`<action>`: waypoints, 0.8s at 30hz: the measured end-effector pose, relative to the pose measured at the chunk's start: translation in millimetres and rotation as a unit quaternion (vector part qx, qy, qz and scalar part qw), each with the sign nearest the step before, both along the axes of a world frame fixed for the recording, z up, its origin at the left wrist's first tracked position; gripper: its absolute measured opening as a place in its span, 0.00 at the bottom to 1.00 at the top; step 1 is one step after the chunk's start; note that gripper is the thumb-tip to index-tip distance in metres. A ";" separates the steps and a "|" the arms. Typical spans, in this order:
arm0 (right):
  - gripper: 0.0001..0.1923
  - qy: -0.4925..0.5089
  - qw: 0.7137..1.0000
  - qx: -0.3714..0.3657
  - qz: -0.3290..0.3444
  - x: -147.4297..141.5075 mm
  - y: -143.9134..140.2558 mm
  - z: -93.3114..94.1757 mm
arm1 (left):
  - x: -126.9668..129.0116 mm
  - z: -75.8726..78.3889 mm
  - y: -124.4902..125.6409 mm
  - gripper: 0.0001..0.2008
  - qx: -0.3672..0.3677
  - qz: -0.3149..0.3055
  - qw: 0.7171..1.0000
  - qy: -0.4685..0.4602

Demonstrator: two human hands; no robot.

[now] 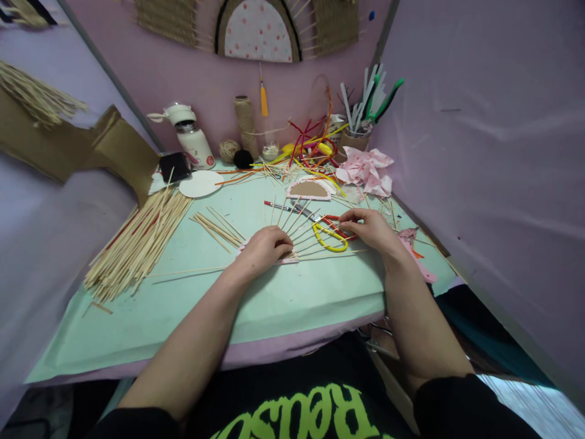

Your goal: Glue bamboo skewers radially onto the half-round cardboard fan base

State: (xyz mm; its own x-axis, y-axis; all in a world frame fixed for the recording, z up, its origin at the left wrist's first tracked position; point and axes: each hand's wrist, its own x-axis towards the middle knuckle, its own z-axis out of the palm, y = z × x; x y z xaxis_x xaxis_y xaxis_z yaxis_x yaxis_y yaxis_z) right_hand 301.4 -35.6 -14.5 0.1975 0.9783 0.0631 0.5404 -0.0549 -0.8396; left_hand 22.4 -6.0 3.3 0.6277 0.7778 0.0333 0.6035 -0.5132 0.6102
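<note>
Near the middle of the table, my left hand [267,249] presses with curled fingers on a pink-edged half-round piece [289,261], mostly hidden beneath it. Thin wooden sticks [305,231] fan out from that piece to both sides and away from me. On the right, my right hand [368,227] pinches the outer end of one of these sticks, thumb and fingertips together. Scissors with yellow and red handles [329,246] lie under the fanned sticks, close to my right fingertips. A red-tipped pen [274,205] rests just behind the fan.
A large heap of sticks [137,247] covers the left side, with a smaller bunch [214,230] nearby. Behind stand a white bottle [196,143], a twine roll [247,128] and a cup [354,141] holding pliers. A cardboard half-round [309,190] and crumpled pink fabric [367,169] lie farther back.
</note>
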 end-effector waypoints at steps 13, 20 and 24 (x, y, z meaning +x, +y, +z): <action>0.10 -0.111 0.987 0.060 -0.095 13.0 0.5 -8.5 | 5.8 -9.3 2.0 0.10 0.042 -0.007 0.999 0.013; 0.10 -0.240 0.966 0.012 -0.093 8.3 -5.5 -7.5 | 10.7 -6.8 -1.5 0.10 0.062 -0.002 0.997 0.034; 0.13 -0.260 0.962 0.001 -0.083 5.2 -7.3 -5.8 | 12.2 -6.3 -2.6 0.10 0.063 -0.008 0.997 0.033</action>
State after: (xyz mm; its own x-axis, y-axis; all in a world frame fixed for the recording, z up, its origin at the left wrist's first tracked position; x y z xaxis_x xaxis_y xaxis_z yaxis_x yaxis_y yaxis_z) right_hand 306.6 -42.9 -20.2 0.2915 0.9359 0.1978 0.8715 -0.1746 -0.4583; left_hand 34.6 -8.7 -3.1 0.6436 0.7603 0.0883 0.6314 -0.5926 0.5001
